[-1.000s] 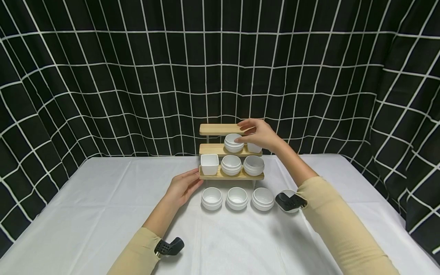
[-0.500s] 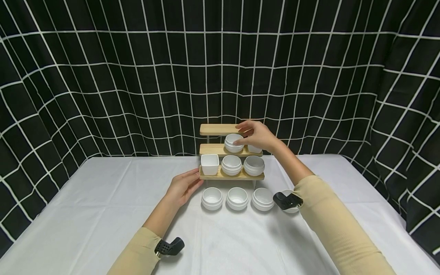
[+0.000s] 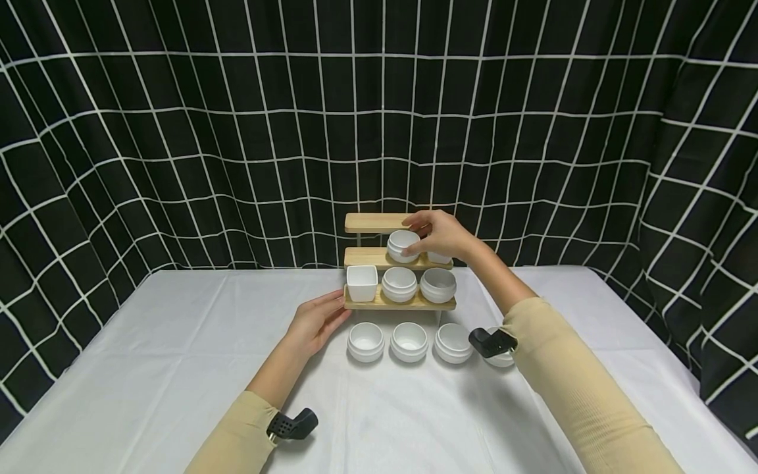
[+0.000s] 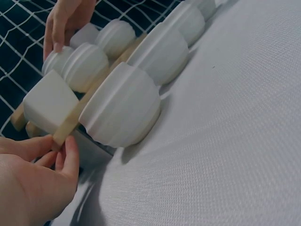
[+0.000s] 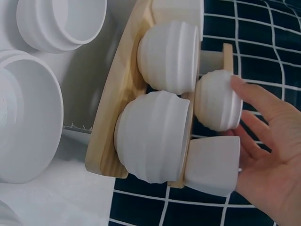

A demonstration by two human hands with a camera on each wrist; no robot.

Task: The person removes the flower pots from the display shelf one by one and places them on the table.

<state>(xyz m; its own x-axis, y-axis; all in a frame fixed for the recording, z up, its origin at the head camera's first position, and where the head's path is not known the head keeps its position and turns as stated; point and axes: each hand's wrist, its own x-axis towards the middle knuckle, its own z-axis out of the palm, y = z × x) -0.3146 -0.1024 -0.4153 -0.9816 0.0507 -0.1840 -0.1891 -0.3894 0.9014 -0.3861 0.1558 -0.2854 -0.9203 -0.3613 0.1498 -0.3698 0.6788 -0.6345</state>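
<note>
The right hand (image 3: 445,235) pinches the middle-shelf bowl (image 3: 398,246) just to its left, while the left hand (image 3: 317,321), farther off, grips the end of the bottom shelf (image 3: 403,305).

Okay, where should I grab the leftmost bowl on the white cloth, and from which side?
I'd pinch the near rim of the leftmost bowl, thumb outside, fingers inside, coming from the front and above. It sits upright, mouth up, with open cloth before it; the stand is behind and the next bowl close on its right.
</note>
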